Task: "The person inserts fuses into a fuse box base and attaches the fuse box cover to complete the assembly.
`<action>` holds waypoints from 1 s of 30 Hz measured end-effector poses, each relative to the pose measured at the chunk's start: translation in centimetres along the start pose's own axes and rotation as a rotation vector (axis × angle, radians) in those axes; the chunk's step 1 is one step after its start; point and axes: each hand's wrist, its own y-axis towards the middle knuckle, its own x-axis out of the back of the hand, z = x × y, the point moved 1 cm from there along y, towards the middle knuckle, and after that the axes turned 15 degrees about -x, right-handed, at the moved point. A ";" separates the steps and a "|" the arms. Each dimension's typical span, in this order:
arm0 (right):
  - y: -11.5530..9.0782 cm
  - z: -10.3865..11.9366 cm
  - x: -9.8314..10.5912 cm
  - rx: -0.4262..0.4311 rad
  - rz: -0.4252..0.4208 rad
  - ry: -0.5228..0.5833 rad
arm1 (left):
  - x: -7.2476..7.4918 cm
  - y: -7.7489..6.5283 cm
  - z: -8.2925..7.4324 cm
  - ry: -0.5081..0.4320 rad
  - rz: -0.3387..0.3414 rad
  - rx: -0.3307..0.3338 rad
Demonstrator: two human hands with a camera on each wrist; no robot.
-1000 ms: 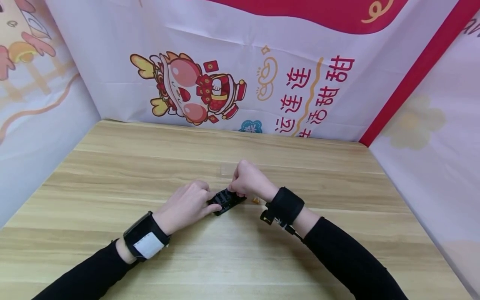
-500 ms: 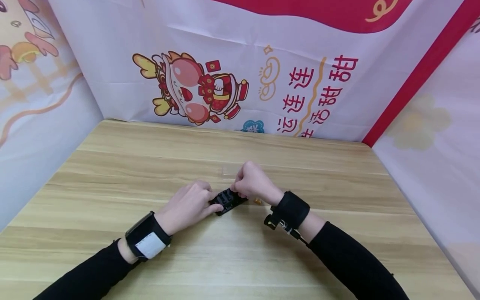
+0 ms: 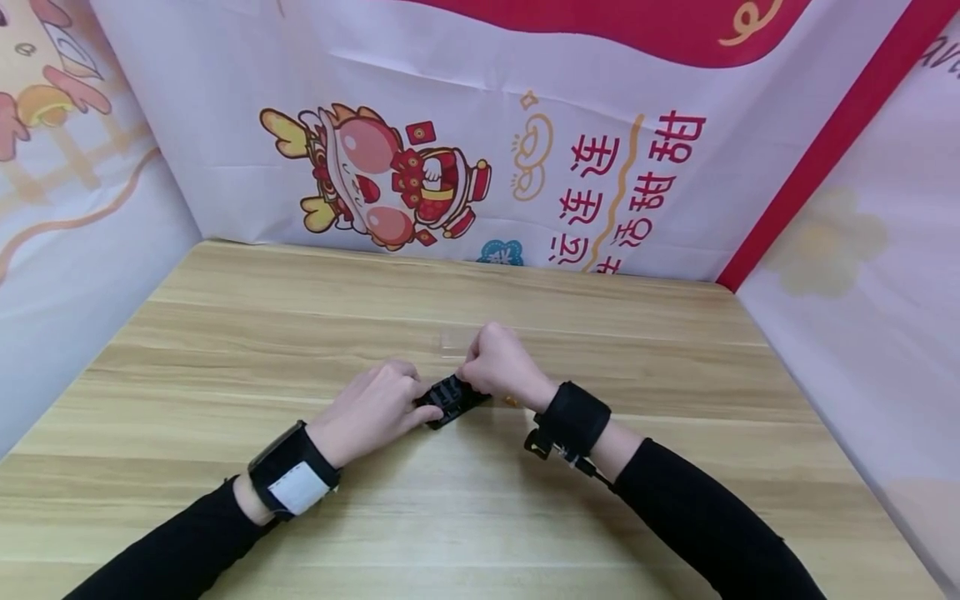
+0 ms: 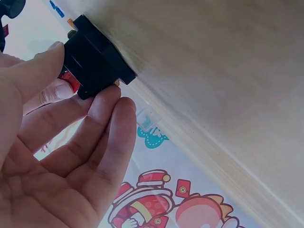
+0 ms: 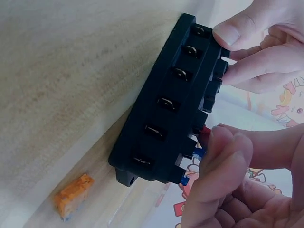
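Observation:
A long black fuse block [image 3: 450, 400] with a row of metal tabs along its side is tilted on the table. My left hand [image 3: 371, 415] holds its left end, with the thumb [image 5: 227, 34] on one edge and fingers on the other. My right hand [image 3: 504, 367] is at the block's other end; its thumb and fingertips pinch a small red blade fuse [image 5: 204, 131], mostly hidden, at the slots. Blue fuses [image 5: 184, 181] show in slots beside it. An orange blade fuse [image 5: 73, 196] lies on the table close to my right hand.
A clear plastic piece [image 3: 453, 342] lies on the wooden table [image 3: 315, 308] just beyond my hands. White printed cloth [image 3: 480, 142] walls off the back and sides. Each wrist wears a black strap [image 3: 573, 417].
My right hand has dipped slightly at the block, covering a little more of the orange fuse. My left hand and the fuse block stay nearly in place.

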 end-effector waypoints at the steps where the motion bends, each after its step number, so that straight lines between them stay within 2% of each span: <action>1: 0.0 0.0 0.0 -0.005 0.006 0.001 | 0.0 0.0 0.0 -0.002 0.000 0.002; 9: 0.1 0.0 0.1 -0.004 0.019 -0.005 | 0.2 0.2 -0.1 0.001 0.000 0.016; 18: 0.1 0.2 0.2 0.040 -0.016 -0.088 | 0.2 0.3 -0.3 -0.014 0.008 0.020; 24: 0.2 0.3 0.2 0.033 0.009 -0.111 | 0.1 0.1 -0.2 -0.022 0.010 0.035; 30: 0.4 0.1 0.1 0.007 0.038 -0.087 | 0.0 0.2 -0.1 -0.011 0.002 0.025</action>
